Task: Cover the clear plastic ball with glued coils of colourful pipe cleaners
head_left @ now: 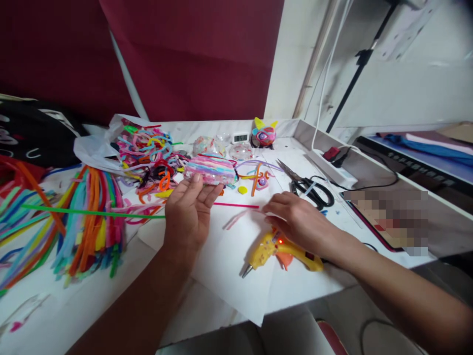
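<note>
Left hand (188, 212) grips a striped piece (212, 168), thumb on the near side, fingers spread beneath; right hand (291, 214) has its fingers bent together by the end of a pale pink pipe cleaner (239, 218), and whether that end is pinched or only touched I cannot tell. Landmark: the yellow glue gun (263, 250). Striped piece is beyond the gun and to its left, fuzzy pink, blue and lilac rows side by side, something clear and shiny along its lower edge. Pale pink pipe cleaner is just beyond the gun, over white paper (236, 283); a red strand (238, 205) lies a little farther beyond. Step in hand, my reading: taking up a strand to add to the rows. Next move would call for bringing strand and piece together and lining up the edge; the gun's light glows red, so its nozzle is probably hot and best avoided. Outward: scissors (303, 181) beyond the gun to the right, eared ball (264, 135) well beyond it, thick bunch of pipe cleaners (88, 236) well to its left.
</note>
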Available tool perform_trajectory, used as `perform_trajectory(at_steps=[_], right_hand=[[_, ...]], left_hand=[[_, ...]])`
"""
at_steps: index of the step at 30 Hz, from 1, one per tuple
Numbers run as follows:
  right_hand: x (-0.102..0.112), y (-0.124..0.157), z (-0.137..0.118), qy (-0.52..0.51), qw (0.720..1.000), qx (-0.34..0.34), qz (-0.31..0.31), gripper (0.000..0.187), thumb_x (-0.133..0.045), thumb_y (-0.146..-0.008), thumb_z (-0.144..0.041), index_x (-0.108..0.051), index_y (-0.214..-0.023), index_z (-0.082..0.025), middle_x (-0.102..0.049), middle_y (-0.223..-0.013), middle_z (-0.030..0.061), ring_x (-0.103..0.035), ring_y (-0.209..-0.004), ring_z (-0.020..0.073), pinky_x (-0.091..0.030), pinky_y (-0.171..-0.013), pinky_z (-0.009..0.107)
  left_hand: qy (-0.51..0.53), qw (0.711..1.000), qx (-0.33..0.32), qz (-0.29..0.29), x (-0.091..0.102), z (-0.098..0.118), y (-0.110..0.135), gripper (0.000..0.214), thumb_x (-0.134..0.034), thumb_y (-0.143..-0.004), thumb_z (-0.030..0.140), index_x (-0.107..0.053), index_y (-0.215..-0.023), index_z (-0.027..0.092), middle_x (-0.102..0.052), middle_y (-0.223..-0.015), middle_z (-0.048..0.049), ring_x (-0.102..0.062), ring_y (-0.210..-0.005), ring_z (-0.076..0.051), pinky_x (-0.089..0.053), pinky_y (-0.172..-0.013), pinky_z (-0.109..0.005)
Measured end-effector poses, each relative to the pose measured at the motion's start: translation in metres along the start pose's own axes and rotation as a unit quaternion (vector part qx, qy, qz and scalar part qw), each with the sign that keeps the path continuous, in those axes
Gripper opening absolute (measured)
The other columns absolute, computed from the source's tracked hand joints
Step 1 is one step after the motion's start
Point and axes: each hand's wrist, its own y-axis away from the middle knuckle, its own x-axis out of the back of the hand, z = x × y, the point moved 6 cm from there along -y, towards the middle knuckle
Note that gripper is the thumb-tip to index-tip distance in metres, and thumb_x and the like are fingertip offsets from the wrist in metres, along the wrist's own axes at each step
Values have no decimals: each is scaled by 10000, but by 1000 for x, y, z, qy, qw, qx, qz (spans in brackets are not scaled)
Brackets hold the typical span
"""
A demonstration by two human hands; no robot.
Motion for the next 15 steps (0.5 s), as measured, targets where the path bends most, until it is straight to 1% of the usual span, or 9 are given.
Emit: perform_trajectory(at_steps=[3,5,8,11,13,15], right_hand=[[-15,-33,-7,-18,995,69,-69,212,-537,-901,-91,-711,-1005,-153,-672,-1025,128,-593,-981,223,-440,-817,316],[-25,-48,-8,-21,993,81,-86,159,-597,-879,-125,-729,-960,-160,-690,-959,112,-609,-906,212,-433,-789,308],[-35,-60,-6,-27,992,83,-94,121,-626,-857,-133,-743,-879,-154,-711,-867,104,-625,-789,194,-416,-708,289],[-34,-63,-2,-50,992,83,-81,137,-619,-855,-123,-747,-828,-165,-729,-797,82,-636,-717,172,-402,-652,263],[-27,-64,2,-73,993,80,-53,161,-603,-859,-105,-747,-834,-172,-743,-790,67,-654,-718,163,-414,-655,249],[-14,-66,9,-98,993,67,-7,168,-587,-873,-110,-743,-858,-171,-756,-817,61,-671,-738,158,-433,-674,241]], left_hand=[[-1,1000,-4,-4,1,0,-2,159,-739,-726,107,-592,-712,166,-642,-685,33,-681,-672,-114,-608,-803,-327],[0,1000,-2,-7,1,1,-2,131,-725,-745,113,-606,-720,163,-647,-694,28,-683,-670,-114,-614,-767,-310],[2,1000,-1,-14,0,1,-2,113,-719,-752,111,-617,-735,157,-651,-696,28,-688,-678,-115,-619,-746,-302],[-2,1000,-3,-17,1,1,-2,118,-735,-741,120,-624,-771,146,-669,-709,20,-696,-697,-123,-620,-744,-306],[-6,1000,-2,-18,2,0,-2,123,-739,-741,128,-626,-787,141,-681,-726,11,-695,-703,-119,-617,-750,-300],[-10,1000,-2,-19,2,-1,-2,129,-743,-740,140,-626,-794,141,-684,-745,7,-692,-715,-114,-612,-760,-292]])
